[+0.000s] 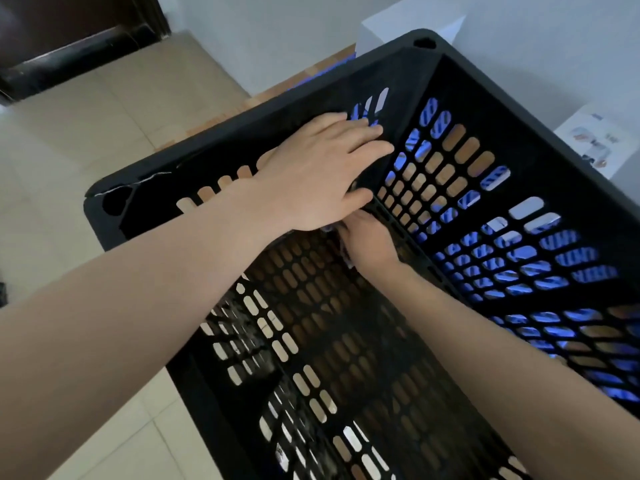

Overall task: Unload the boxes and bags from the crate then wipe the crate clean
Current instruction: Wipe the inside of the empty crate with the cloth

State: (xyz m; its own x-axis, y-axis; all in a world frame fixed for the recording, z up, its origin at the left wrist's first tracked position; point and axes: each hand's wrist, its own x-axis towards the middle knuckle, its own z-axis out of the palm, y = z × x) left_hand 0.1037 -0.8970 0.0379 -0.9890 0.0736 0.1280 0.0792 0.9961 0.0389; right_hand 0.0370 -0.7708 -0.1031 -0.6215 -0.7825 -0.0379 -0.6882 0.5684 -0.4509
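Observation:
The black perforated crate (540,109) fills most of the view, and nothing lies inside it. My left hand (322,171) lies flat with straight fingers against the inside of the crate's far wall, near the corner. Just below it, my right hand (367,237) reaches down into the corner where that wall meets the slotted side. Its fingers are curled, and my left hand partly hides them. They grip a small pale cloth (347,260), of which only scraps show at the edge of the hand.
Blue bags (519,258) show through the crate's slots on the right. A white box (398,26) stands behind the crate and a printed white box (595,143) to its right. The crate rests on a wooden surface (214,133). Tiled floor (69,140) lies to the left.

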